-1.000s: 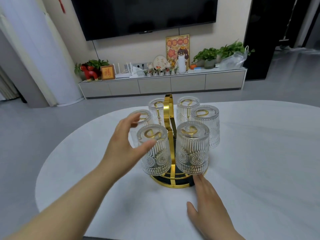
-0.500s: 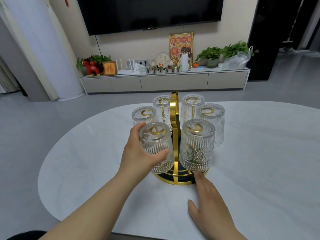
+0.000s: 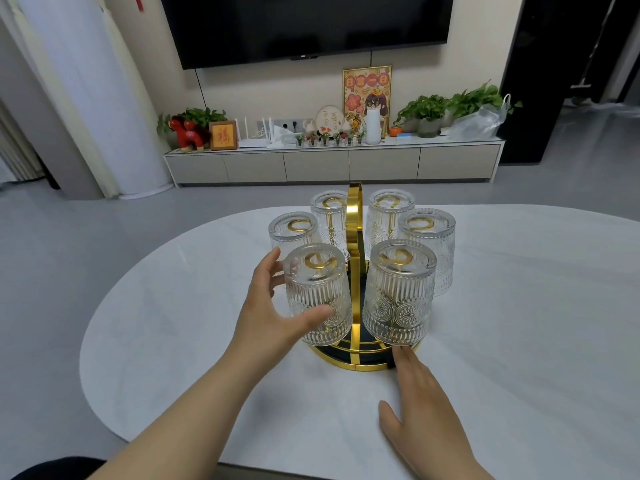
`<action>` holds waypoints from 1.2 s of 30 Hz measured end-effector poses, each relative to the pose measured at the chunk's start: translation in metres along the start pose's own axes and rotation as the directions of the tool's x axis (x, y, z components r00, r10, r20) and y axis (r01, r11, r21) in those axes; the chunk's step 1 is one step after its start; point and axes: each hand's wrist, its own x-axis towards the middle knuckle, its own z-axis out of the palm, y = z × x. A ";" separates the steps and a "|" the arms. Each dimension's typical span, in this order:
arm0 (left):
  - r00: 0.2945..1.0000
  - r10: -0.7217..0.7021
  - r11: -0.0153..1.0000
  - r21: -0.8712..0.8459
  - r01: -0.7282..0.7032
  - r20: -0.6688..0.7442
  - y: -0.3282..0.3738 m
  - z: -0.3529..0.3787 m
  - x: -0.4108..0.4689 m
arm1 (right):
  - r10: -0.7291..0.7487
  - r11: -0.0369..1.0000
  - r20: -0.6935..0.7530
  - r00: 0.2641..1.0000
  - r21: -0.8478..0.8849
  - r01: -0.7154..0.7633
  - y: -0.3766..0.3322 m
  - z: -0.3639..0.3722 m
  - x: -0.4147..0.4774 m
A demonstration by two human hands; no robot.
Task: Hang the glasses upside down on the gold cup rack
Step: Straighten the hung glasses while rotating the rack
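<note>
The gold cup rack stood on the white worktop, slightly toward the far edge of centre. Its upright loop handle rose from a round dark base with a gold rim.

Six ribbed clear glasses hung upside down on the rack's pegs, arranged around the handle:
- near-left glass at 7 o'clock from the handle;
- near-right glass at 5 o'clock;
- mid-left glass at 9 o'clock;
- mid-right glass at 3 o'clock;
- far-left glass at 11 o'clock;
- far-right glass at 1 o'clock.

A gold peg tip showed through the upturned bottom of each glass.

The left hand was at the near-left glass. Its fingers curved loosely behind the glass's left side, and the thumb lay across the lower front of the glass wall. The grasp was a partly spread wrap around the glass, with the glass seated on its peg.

The right hand lay flat on the worktop at 5 o'clock from the rack. Its fingers were extended and held nothing; the fingertips touched the base rim below the near-right glass.

A low cabinet with plants and ornaments stood against the far wall at 12 o'clock.
</note>
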 end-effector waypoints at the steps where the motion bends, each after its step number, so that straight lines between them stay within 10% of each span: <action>1: 0.999 0.009 0.999 -0.046 -0.010 -0.036 -0.002 -0.003 0.001 | 0.002 1.000 0.001 1.000 0.002 -0.002 0.000 0.000 0.000; 7: 0.954 -0.008 0.978 -0.201 -0.055 -0.299 -0.013 -0.019 0.033 | 0.002 1.000 0.013 1.000 0.004 -0.002 0.000 0.000 0.000; 17: 0.994 -0.054 0.996 -0.060 0.060 0.094 -0.009 -0.014 0.084 | 0.004 1.000 0.042 0.999 -0.013 -0.003 -0.001 -0.002 0.002; 36: 0.992 -0.011 1.000 -0.011 0.013 0.126 -0.004 -0.010 0.093 | 0.013 1.000 0.063 0.998 -0.017 -0.012 -0.006 -0.006 0.001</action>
